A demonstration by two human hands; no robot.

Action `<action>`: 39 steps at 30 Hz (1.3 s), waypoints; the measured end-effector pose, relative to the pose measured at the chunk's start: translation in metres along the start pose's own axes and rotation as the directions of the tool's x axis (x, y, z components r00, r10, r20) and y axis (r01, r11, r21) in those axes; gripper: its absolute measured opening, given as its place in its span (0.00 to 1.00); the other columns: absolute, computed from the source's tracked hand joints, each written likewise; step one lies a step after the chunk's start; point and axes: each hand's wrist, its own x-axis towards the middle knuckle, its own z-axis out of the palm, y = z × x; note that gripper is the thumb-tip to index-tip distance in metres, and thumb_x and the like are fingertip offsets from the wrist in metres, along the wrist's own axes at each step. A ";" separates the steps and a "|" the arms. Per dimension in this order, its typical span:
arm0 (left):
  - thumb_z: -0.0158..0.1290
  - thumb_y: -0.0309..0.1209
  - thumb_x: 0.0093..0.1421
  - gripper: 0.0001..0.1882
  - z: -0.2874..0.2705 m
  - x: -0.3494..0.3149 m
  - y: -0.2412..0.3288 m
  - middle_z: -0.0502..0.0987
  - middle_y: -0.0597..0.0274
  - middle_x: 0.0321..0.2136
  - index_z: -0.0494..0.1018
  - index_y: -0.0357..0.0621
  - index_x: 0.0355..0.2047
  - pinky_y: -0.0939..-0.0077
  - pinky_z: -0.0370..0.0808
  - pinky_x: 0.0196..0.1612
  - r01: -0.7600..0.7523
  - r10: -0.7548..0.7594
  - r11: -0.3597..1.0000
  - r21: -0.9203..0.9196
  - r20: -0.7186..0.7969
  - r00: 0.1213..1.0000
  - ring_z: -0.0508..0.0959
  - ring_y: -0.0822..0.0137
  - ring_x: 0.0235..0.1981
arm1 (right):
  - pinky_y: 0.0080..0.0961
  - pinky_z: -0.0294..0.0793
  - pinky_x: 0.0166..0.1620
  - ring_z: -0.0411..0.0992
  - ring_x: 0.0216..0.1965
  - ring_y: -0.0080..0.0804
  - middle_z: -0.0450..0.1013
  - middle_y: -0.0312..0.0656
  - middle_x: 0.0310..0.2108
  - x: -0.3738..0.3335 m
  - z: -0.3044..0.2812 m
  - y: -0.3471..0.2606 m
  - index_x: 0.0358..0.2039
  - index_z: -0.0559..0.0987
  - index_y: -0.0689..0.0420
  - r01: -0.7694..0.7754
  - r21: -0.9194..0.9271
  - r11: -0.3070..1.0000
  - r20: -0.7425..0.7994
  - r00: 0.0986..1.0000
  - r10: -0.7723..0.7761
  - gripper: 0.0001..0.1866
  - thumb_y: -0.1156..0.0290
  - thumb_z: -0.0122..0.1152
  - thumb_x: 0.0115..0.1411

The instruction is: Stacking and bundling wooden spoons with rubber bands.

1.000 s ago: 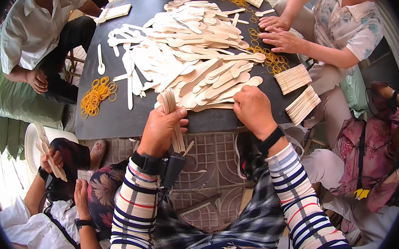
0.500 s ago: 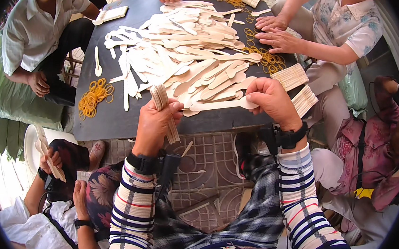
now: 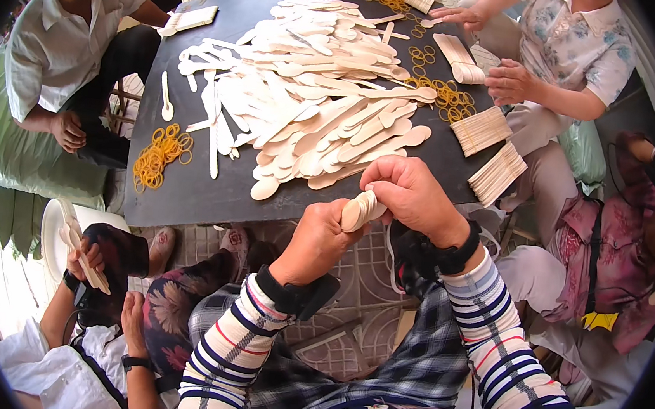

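My left hand (image 3: 318, 239) is clenched round a stack of spoons (image 3: 356, 213) by the worktop's (image 3: 218, 204) near edge; my right hand (image 3: 405, 192) pinches their round ends. Done: bundles (image 3: 480, 131) along the right edge. Remaining: a large loose heap (image 3: 318, 87), mid-worktop.

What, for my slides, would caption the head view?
Left hand grips bunched wooden spoons, right hand at their rounded ends.

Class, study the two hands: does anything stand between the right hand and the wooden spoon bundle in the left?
Nothing visible does: the right hand touches the spoon bundle at its rounded ends, while the left hand grips it.
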 end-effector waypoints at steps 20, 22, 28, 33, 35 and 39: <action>0.55 0.28 0.58 0.06 -0.056 0.005 -0.006 0.74 0.67 0.23 0.72 0.40 0.34 0.83 0.72 0.25 0.244 -0.342 0.911 -0.332 -0.279 0.897 0.73 0.77 0.20 | 0.38 0.71 0.37 0.69 0.34 0.44 0.71 0.43 0.23 0.015 0.002 0.041 0.18 0.73 0.59 0.222 -0.947 0.234 0.078 0.862 -0.502 0.03 0.80 0.52 0.44; 0.55 0.29 0.58 0.06 -0.054 0.005 -0.009 0.73 0.68 0.23 0.73 0.40 0.33 0.83 0.71 0.25 0.239 -0.337 0.912 -0.333 -0.277 0.900 0.73 0.78 0.20 | 0.38 0.71 0.37 0.69 0.34 0.45 0.70 0.44 0.23 0.013 0.000 0.040 0.18 0.73 0.59 0.269 -0.928 0.259 0.125 0.877 -0.463 0.03 0.80 0.52 0.44; 0.55 0.29 0.57 0.06 -0.047 0.011 -0.014 0.73 0.68 0.22 0.73 0.40 0.33 0.84 0.71 0.26 0.285 -0.352 0.921 -0.265 -0.254 0.901 0.73 0.78 0.21 | 0.38 0.71 0.37 0.70 0.32 0.45 0.70 0.45 0.21 0.019 -0.002 0.046 0.15 0.72 0.59 0.268 -0.930 0.253 0.071 0.804 -0.590 0.03 0.80 0.51 0.43; 0.55 0.30 0.58 0.07 -0.052 0.011 -0.013 0.73 0.68 0.22 0.73 0.40 0.33 0.82 0.72 0.27 0.274 -0.348 0.923 -0.271 -0.281 0.894 0.74 0.77 0.21 | 0.38 0.71 0.35 0.71 0.28 0.45 0.70 0.47 0.19 0.018 0.000 0.047 0.15 0.73 0.59 0.232 -0.950 0.210 0.098 0.859 -0.502 0.04 0.79 0.52 0.43; 0.55 0.30 0.58 0.07 -0.054 0.011 -0.012 0.73 0.68 0.22 0.73 0.40 0.33 0.82 0.73 0.27 0.275 -0.358 0.916 -0.294 -0.285 0.889 0.74 0.77 0.21 | 0.39 0.72 0.34 0.72 0.27 0.46 0.71 0.47 0.19 0.017 0.001 0.047 0.15 0.74 0.59 0.228 -0.954 0.193 0.113 0.873 -0.474 0.04 0.79 0.52 0.42; 0.55 0.31 0.58 0.08 -0.058 0.012 -0.009 0.73 0.67 0.22 0.73 0.40 0.34 0.81 0.74 0.27 0.276 -0.373 0.902 -0.333 -0.276 0.886 0.75 0.76 0.22 | 0.39 0.72 0.31 0.72 0.25 0.45 0.71 0.48 0.17 0.017 0.002 0.043 0.15 0.74 0.58 0.165 -0.976 0.143 0.086 0.893 -0.442 0.02 0.77 0.54 0.40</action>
